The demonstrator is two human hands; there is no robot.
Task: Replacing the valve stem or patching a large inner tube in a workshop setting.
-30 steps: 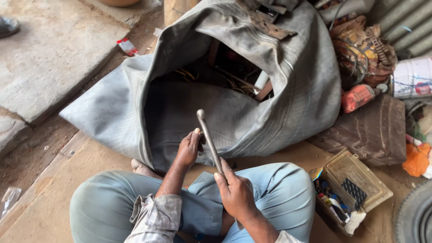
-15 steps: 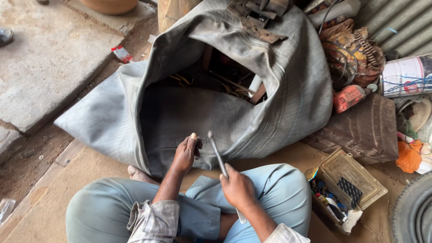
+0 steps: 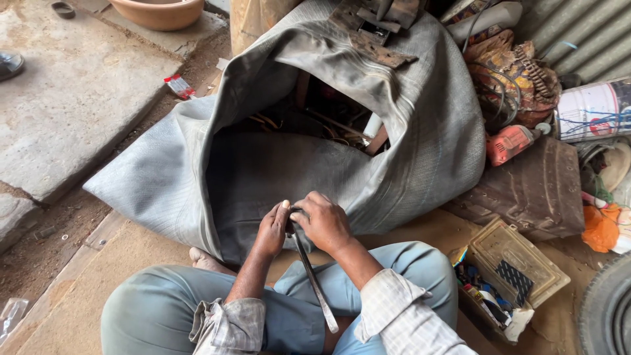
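I sit cross-legged on the floor in light blue trousers. My left hand [image 3: 273, 228] and my right hand [image 3: 323, 222] meet at the front edge of a big grey rubber inner tube [image 3: 420, 138] that lies folded open before me. Both hands grip the upper end of a long flat metal tool [image 3: 314, 283], whose free end slants down towards my lap. The tool's tip is hidden between my fingers and the rubber. My bare foot [image 3: 205, 261] shows under the tube's edge.
A small open toolbox [image 3: 506, 279] stands at my right knee. Behind it lie a dark rubber piece [image 3: 532, 190], a red power tool [image 3: 509, 144], a paint can [image 3: 591, 108] and clutter. A tyre [image 3: 608, 312] is at far right. A clay bowl [image 3: 158, 12] sits at top left.
The tool pointed upwards a second ago, held mainly by my right hand. Both hands have moved forward onto the tube's edge, and the tool's free end now points down to my lap.
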